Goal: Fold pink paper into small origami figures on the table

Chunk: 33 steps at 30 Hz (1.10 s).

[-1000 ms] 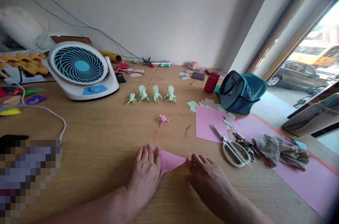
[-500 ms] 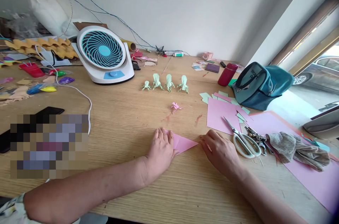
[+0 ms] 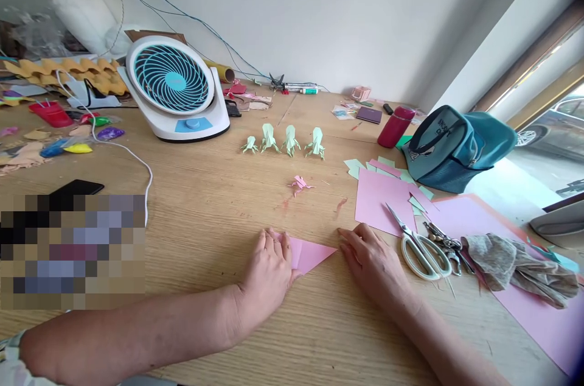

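A pink sheet of paper (image 3: pixel 314 257), folded to a point, lies on the wooden table with its tip toward the right. My left hand (image 3: pixel 270 264) is closed over its left part, fingers on top and thumb along the near edge, hiding that end. Just off the tip, my right hand (image 3: pixel 373 259) rests on the table with fingers bent and slightly apart, and nothing shows in it. Beyond the sheet stands a small pink origami figure with legs (image 3: pixel 300 185). Behind it several pale green origami figures (image 3: pixel 291 139) stand in a row.
White-handled scissors (image 3: pixel 424 258), keys (image 3: pixel 449 246) and a grey cloth (image 3: pixel 511 264) lie right of my right hand. Pink sheets (image 3: pixel 381 197) and green scraps lie behind them, near a teal bag (image 3: pixel 456 148) and red bottle (image 3: pixel 396 127). A fan (image 3: pixel 176 84) stands back left.
My left hand and the folded pink paper have shifted slightly left and nearer. The right hand's forefinger reaches out a little more. The camera view has also moved slightly.
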{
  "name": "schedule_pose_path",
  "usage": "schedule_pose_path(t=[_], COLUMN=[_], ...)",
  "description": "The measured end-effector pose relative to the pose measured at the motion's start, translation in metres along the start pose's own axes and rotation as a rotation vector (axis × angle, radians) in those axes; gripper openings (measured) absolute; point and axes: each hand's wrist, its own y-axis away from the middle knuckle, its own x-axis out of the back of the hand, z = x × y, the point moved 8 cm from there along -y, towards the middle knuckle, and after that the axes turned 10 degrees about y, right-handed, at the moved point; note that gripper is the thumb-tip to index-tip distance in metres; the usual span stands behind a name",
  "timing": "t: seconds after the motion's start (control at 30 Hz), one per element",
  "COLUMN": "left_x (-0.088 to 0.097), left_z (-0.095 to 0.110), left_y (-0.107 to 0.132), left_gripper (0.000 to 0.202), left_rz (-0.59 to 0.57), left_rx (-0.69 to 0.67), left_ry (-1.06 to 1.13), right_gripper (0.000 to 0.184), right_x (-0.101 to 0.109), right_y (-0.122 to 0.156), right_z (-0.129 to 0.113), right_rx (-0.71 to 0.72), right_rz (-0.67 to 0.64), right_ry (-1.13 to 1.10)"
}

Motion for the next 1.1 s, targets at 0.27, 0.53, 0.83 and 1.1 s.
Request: schedule_pose_path(t=[0.27, 0.53, 0.83, 1.1], left_x=[0.001, 0.008, 0.007, 0.013], left_z=[-0.002, 0.003, 0.005, 0.000], left_y=[0.004, 0.004, 0.004, 0.006], left_gripper=[0.045, 0.045, 0.044, 0.042], left_rz=[0.091, 0.169, 0.162, 0.130], left_rx=[-0.054, -0.095, -0.092, -0.056], left_ry=[-0.067, -0.136, -0.133, -0.064], right_gripper=[0.028, 0.022, 0.029, 0.021], right_x=[-0.003, -0.007, -0.008, -0.011], right_y=[0.000, -0.001, -0.002, 0.001], right_z=[0.007, 0.003, -0.001, -0.001], right_rx=[-0.058, -0.091, -0.096, -0.191], right_rz=[-0.011, -0.099, -0.129, -0.183], right_ry=[-0.216, -0.355, -0.384, -0.469])
